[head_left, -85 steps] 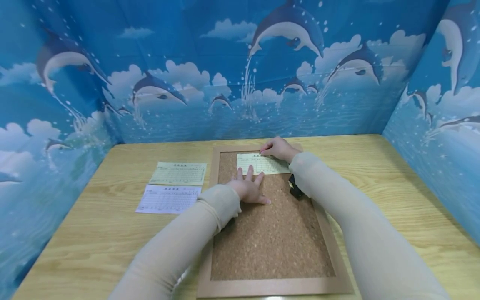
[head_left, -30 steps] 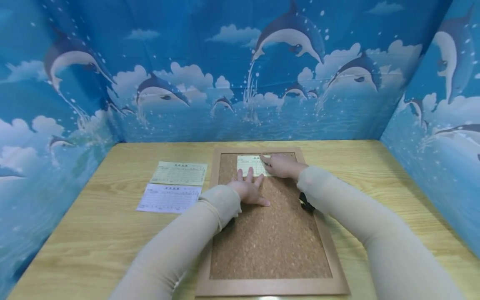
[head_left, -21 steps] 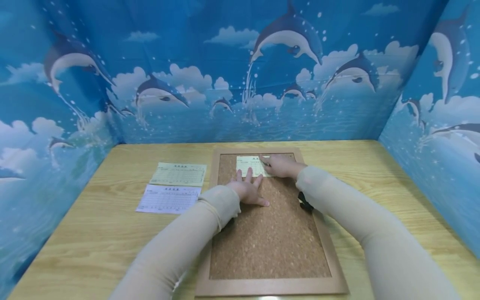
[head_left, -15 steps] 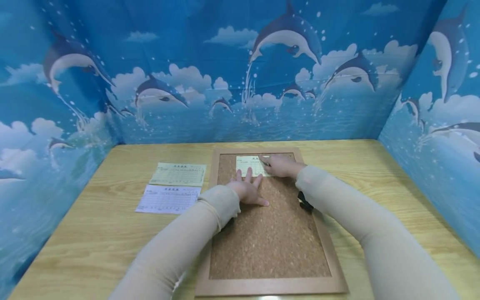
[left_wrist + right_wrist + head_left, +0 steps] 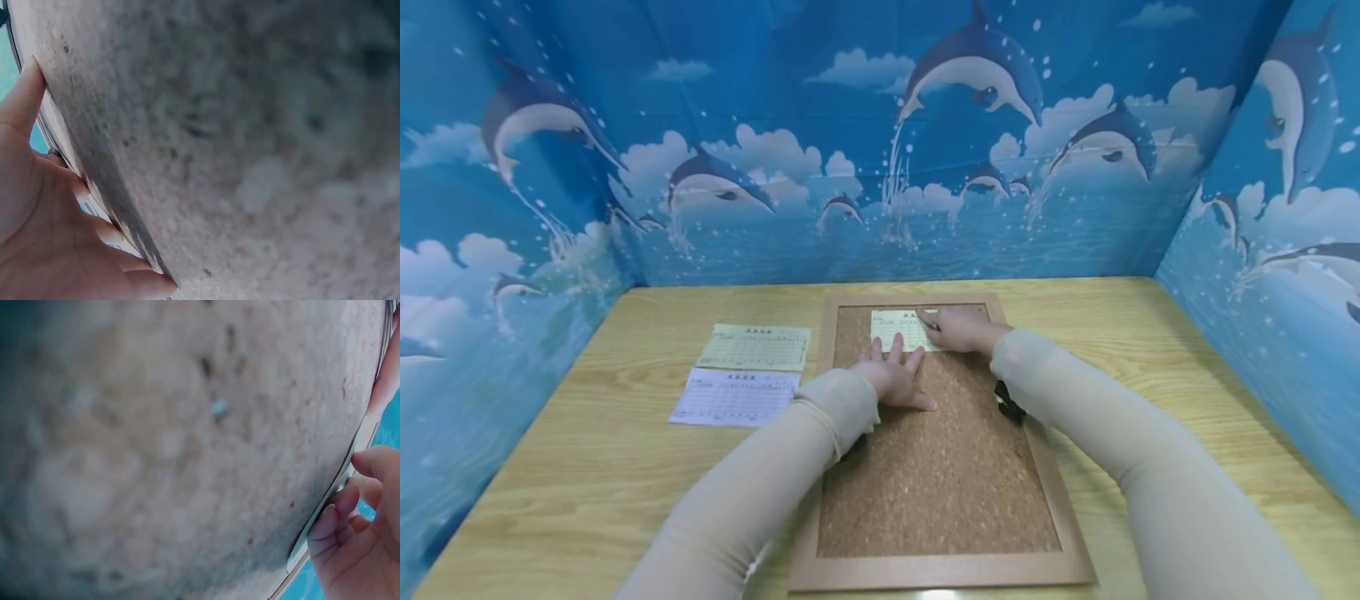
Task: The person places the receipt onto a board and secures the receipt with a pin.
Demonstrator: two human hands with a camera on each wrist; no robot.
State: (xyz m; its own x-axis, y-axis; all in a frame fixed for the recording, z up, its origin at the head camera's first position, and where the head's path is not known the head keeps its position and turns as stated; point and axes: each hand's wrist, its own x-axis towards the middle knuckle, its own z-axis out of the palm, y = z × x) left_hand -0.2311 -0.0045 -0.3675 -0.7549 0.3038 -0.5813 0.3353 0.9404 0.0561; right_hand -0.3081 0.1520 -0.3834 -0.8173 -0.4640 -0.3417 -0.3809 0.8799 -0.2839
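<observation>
A pale green printed form slip (image 5: 889, 327) lies near the top of the framed cork board (image 5: 936, 483). My left hand (image 5: 895, 379) rests flat on the cork with fingers spread, their tips over the slip's lower edge. In the left wrist view, straight fingers (image 5: 103, 230) touch the surface. My right hand (image 5: 958, 328) covers the slip's right part, and its extended thumb presses near the top edge. The right wrist view shows the thumb (image 5: 373, 461) down at the slip and the other fingers (image 5: 331, 525) curled. Whatever lies under the thumb tip is hidden.
Left of the board, a second pale green slip (image 5: 756, 347) and a lilac slip (image 5: 735, 397) lie on the wooden table (image 5: 587, 467). A brown wooden frame (image 5: 940, 572) edges the board. A dolphin-printed blue cloth (image 5: 820, 125) walls the back and sides.
My right hand has come down from pinching at the slip's top edge to pressing with the thumb, covering the slip's right side. Over the last second both hands have stayed nearly still.
</observation>
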